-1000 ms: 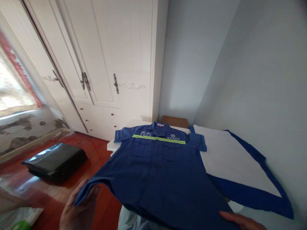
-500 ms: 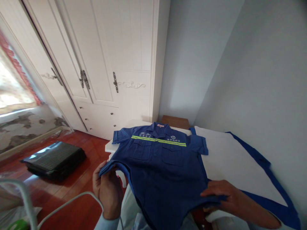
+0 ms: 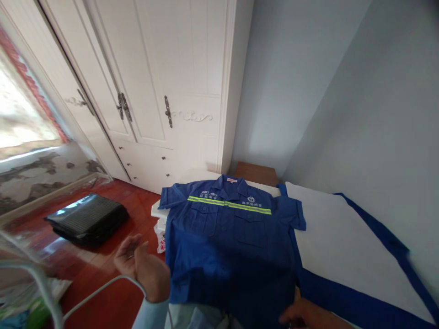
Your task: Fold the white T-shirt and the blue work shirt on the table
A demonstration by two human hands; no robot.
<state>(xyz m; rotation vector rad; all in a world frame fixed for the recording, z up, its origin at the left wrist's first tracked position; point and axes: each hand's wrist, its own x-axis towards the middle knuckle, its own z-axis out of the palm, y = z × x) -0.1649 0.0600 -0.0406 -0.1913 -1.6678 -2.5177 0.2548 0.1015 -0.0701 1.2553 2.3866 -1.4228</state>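
Note:
A blue short-sleeved work shirt (image 3: 229,246) with a yellow-green reflective stripe lies face up on a white surface (image 3: 158,210), collar away from me. My left hand (image 3: 142,267) hovers just left of the shirt's lower edge, fingers loosely spread, holding nothing. My right hand (image 3: 305,315) rests at the shirt's lower right hem at the bottom of the view. Its fingers are mostly hidden under the cloth.
A white sheet with a blue border (image 3: 343,246) lies right of the shirt against the grey wall. A white wardrobe (image 3: 164,91) stands behind. A black case (image 3: 87,219) sits on the red wooden floor at left. A white wire frame (image 3: 41,283) crosses the lower left corner.
My left hand has let go of the shirt's left hem and drawn away to the left. The shirt's lower part now lies flat. My right hand slid lower along the hem.

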